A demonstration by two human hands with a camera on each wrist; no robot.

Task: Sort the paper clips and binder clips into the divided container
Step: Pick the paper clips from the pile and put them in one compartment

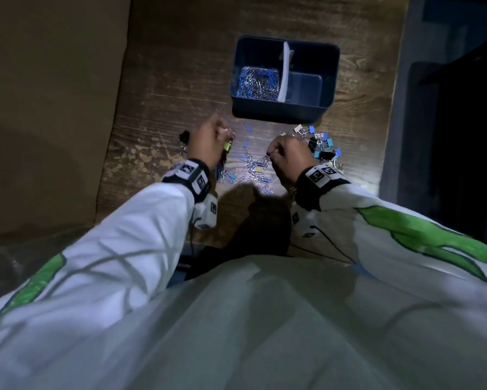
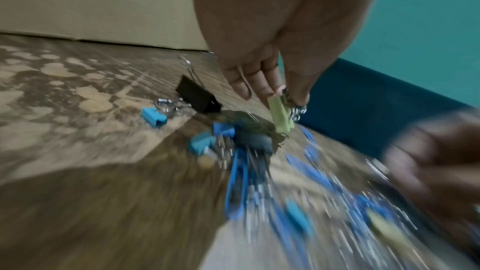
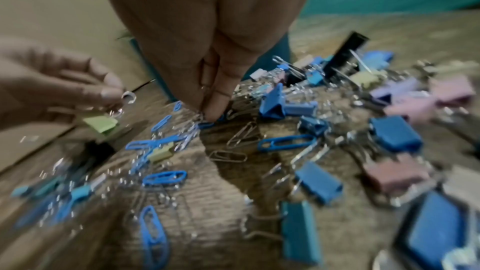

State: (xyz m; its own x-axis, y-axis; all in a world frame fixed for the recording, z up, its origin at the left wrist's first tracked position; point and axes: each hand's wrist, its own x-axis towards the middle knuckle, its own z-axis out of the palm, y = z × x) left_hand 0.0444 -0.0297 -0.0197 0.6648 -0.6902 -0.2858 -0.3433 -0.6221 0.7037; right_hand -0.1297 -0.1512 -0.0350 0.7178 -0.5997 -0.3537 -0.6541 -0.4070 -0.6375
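On the wooden table stands a dark blue divided container; its left compartment holds blue and silver paper clips, and its right compartment looks bare. My left hand pinches a yellow-green binder clip by its wire handles, lifted just above the table. My right hand pinches a bunch of paper clips at the top of the loose pile. The fingertips hide how many clips it grips.
A heap of blue, pink, black and yellow binder clips lies right of my right hand. A black binder clip and a blue one lie to the left. A tan board borders the table's left edge.
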